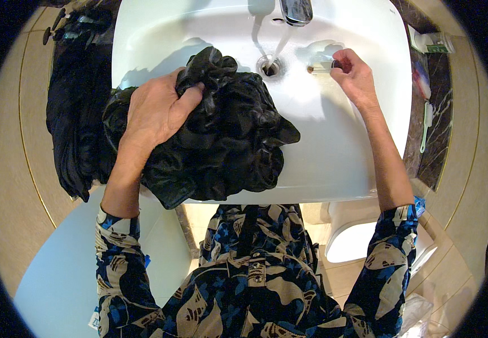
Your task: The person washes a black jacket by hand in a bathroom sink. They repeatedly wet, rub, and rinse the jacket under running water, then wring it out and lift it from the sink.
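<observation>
My left hand (155,105) grips a fold of a bunched black garment or cloth (227,139), which looks wet and shiny. The bundle lies over the left and front part of a white washbasin (332,160). Over the right side of the basin, my right hand (351,76) has its fingers closed around a small, partly see-through object (323,66) with a dark round end; its exact kind cannot be told. Water (281,46) runs from a chrome faucet (297,12) into the drain (270,67), between my hands.
More black cloth (79,114) hangs over the dark counter at left. On the marble ledge (438,143) at right lie a light-green-handled brush (426,126) and a white tube (427,42). A white toilet (351,243) stands below right, and a pale blue panel (66,262) below left.
</observation>
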Available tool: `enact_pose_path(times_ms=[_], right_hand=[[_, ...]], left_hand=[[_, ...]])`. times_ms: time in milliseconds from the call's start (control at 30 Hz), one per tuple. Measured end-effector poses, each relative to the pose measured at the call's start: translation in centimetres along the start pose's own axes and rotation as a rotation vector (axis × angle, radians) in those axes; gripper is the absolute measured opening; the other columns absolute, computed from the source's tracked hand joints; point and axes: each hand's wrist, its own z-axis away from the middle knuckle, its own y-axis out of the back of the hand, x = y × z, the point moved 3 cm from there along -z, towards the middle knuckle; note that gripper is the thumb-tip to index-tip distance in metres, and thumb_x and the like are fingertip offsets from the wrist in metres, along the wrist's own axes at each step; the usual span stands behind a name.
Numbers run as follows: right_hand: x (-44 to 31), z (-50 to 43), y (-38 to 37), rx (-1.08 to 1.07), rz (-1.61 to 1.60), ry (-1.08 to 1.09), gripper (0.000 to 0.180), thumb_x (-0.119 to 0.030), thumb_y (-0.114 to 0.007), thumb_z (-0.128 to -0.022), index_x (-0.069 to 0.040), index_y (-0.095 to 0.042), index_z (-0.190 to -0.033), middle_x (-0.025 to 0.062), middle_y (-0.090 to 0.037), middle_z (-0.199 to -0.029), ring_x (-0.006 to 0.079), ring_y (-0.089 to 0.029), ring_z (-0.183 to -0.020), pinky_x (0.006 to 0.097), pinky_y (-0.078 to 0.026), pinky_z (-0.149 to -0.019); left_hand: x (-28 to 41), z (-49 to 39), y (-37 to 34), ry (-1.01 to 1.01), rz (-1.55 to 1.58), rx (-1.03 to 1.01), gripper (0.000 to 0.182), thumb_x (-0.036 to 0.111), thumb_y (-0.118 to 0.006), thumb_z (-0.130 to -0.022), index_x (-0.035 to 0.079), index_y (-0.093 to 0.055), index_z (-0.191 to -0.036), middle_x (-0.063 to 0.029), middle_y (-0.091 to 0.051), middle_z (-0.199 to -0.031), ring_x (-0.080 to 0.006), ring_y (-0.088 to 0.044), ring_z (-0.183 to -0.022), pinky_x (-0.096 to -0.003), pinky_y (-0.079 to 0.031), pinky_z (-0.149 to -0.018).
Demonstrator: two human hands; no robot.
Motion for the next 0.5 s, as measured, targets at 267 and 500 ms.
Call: enact_pose_path(times_ms=[267,500], right_hand=[[0.9,0.4,1.2,0.047,-0.279,-0.041,0.026,-0.005,-0.058,-0.075,-0.004,-0.06,-0.1,0.0006,-0.056,-0.084,0.0104,-0.054,-0.075,0.0256,-0.047,-0.067],[-2.2,-0.7,5.1,0.238,-0.81,0.153,0.025,-0.006,-0.064,-0.074,-0.002,-0.061,-0.098,0.0011,-0.059,-0.083,0.0101,-0.055,-0.074,0.0253,-0.05,-0.061]], left_hand=[[-0.1,0.0,0.0,0.012,-0.001,0.006,0.038,0.038,-0.051,-0.079,0.002,-0.061,-0.085,-0.0222,-0.06,-0.07,-0.0416,-0.059,-0.072,-0.0444,-0.046,-0.067],[0.3,-0.1,0.3,-0.025,0.025,0.048,0.037,0.037,-0.052,-0.079,0.001,-0.06,-0.086,-0.0247,-0.059,-0.074,-0.0444,-0.057,-0.076,-0.0449,-0.045,-0.069]])
